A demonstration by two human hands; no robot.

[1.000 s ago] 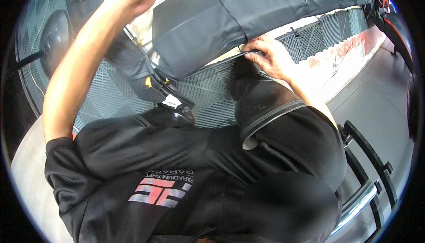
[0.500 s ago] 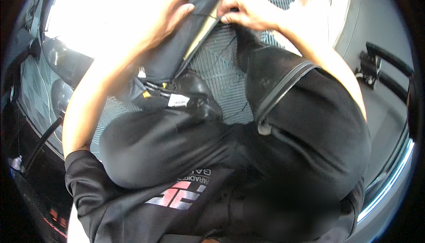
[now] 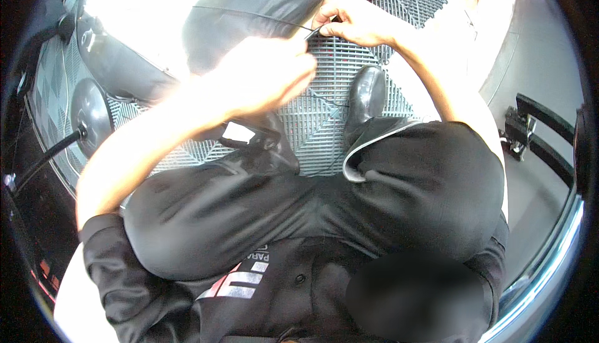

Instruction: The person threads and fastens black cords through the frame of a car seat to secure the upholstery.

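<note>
Thin wire held above the grey grid floor (image 3: 324,112)

The thin dark wire (image 3: 249,15) runs left-right. Your right hand (image 3: 352,21) pinches its right end; your left hand (image 3: 265,74), fingers curled shut, sits just below it.

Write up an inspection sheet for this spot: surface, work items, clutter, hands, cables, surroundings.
Surface: grey grid floor tiles, person crouching on them.
Job's things: dark car panel with a thin wire running along it.
Clutter: nothing seen.
Hands: right hand pinches the wire's end at the panel edge; left hand close beside it, overexposed, grip unclear.
Cables: black hose at left.
Surroundings: black shoe; black metal frame at right.
</note>
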